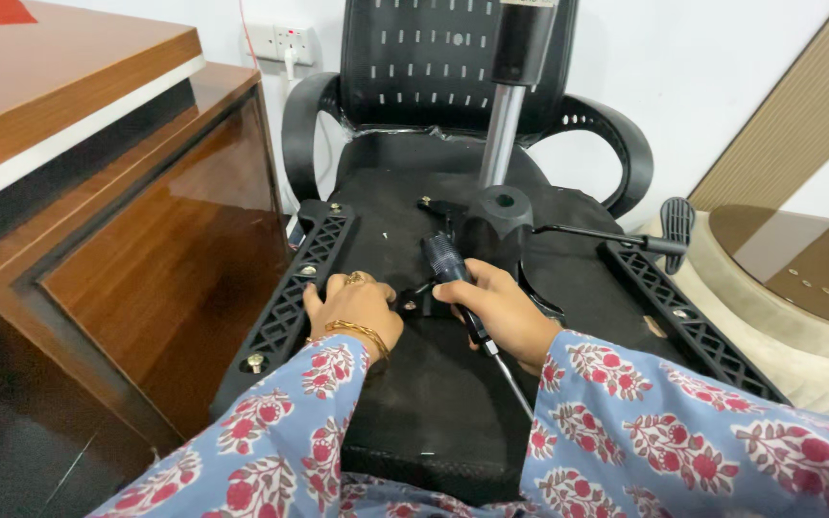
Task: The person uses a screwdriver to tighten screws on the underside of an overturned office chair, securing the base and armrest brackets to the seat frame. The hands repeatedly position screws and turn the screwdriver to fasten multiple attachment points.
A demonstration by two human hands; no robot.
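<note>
your right hand [503, 312] fisted round black-handled metal screwdriver [460, 288], shaft trailing toward you. left hand [352, 309] flat, fingers spread on upturned black office chair seat underside [424, 384]. black side brackets [292, 293] look bolted; black central mechanism plate [496, 225], just beyond grip, seems unfinished.

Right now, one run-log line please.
left hand flat on chair underside | right hand gripping screwdriver | gas cylinder upright

Glossy brown wooden desk [146, 240] at left; white wall [722, 58] with socket [283, 41] behind.

Right hand [501, 309] gripping black-handled screwdriver [453, 273], left hand [352, 309] flat on upturned chair seat underside [414, 384], wooden desk [117, 192] beside
</note>
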